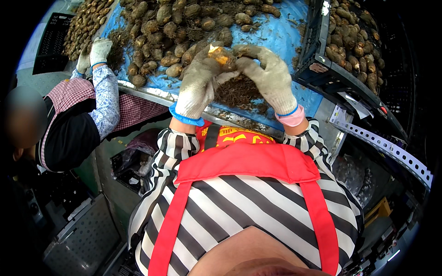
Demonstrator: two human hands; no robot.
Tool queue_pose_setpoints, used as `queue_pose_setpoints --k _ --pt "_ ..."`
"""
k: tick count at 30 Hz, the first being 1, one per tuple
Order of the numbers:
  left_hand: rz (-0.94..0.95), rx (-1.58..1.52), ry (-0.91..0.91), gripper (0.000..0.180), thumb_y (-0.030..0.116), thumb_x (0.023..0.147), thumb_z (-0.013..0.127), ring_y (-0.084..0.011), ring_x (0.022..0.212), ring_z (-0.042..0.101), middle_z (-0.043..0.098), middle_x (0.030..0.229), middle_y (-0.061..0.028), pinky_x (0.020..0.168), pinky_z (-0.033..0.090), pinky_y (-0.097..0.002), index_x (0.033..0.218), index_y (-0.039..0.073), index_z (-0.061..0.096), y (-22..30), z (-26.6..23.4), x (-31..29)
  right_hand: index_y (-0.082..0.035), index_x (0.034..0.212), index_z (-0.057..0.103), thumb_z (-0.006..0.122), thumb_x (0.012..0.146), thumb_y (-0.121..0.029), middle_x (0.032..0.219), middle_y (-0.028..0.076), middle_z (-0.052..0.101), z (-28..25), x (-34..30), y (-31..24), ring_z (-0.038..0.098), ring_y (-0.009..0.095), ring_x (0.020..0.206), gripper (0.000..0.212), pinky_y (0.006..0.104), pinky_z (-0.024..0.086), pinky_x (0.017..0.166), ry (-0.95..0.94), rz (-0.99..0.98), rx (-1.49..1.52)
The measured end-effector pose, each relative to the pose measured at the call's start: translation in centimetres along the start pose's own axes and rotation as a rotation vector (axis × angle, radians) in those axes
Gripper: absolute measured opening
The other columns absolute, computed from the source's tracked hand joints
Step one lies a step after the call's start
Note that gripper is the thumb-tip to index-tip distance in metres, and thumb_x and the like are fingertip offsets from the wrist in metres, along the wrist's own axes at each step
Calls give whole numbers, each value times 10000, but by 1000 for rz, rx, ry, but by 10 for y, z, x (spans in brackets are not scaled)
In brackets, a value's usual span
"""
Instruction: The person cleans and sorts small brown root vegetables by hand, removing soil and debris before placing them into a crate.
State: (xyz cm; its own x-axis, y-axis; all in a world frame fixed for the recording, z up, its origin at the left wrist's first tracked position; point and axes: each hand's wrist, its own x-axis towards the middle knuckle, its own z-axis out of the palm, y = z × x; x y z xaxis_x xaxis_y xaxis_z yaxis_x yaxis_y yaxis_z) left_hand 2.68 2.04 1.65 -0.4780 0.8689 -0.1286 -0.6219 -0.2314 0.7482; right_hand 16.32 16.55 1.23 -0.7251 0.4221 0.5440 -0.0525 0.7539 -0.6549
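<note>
Above the near edge of the table, my gloved left hand (199, 79) is closed around a brown taro corm (222, 58) with a yellow-orange patch on its surface. My right hand (270, 73), in a soiled whitish glove, curves in from the other side. Its thumb and fingers bend around a gap, and their tips meet the corm's right end; the exact contact is partly hidden. Beneath both hands lies a heap of loose dark root fibres (237, 92). Beyond them, a large pile of hairy, soil-covered taro corms (177, 25) spreads over the blue plastic sheet (276, 37).
At the right stands a black crate (317, 64) filled with corms. A perforated metal strip (382, 145) runs below it. To my left, a co-worker's gloved hands (99, 51) are by another corm heap (87, 25), next to a black crate (51, 43). The table's metal edge (147, 92) crosses before me.
</note>
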Motion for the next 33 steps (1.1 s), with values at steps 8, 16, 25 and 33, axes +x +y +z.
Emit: queue_pose_setpoints --k 8,16,25,33 --pt "45 161 39 616 5 904 551 -246 1119 642 579 1220 -197 1004 567 -420 1457 -99 301 5 18 2 -116 1013 733 639 909 -136 1006 123 709 14 16 6 698 301 904 142 401 560 796 26 380 -132" --pt "42 104 31 570 16 934 525 -230 1128 630 549 1293 -178 991 572 -397 1456 -86 321 -3 12 5 -42 1095 694 635 954 -185 1089 120 691 17 4 0 699 233 854 210 357 574 742 30 117 -173" --pt "83 738 101 567 95 928 626 -231 1172 609 538 1354 -177 961 546 -333 1432 -59 417 5 32 -3 17 1068 667 629 929 -187 994 198 706 31 9 -7 703 324 882 249 399 567 777 180 585 246" --pt "67 103 -90 612 75 948 595 -234 1239 572 500 1409 -183 1011 518 -330 1496 -27 341 -7 11 4 -35 1061 697 657 912 -261 1034 160 714 17 12 17 679 352 957 273 409 549 798 64 580 259"
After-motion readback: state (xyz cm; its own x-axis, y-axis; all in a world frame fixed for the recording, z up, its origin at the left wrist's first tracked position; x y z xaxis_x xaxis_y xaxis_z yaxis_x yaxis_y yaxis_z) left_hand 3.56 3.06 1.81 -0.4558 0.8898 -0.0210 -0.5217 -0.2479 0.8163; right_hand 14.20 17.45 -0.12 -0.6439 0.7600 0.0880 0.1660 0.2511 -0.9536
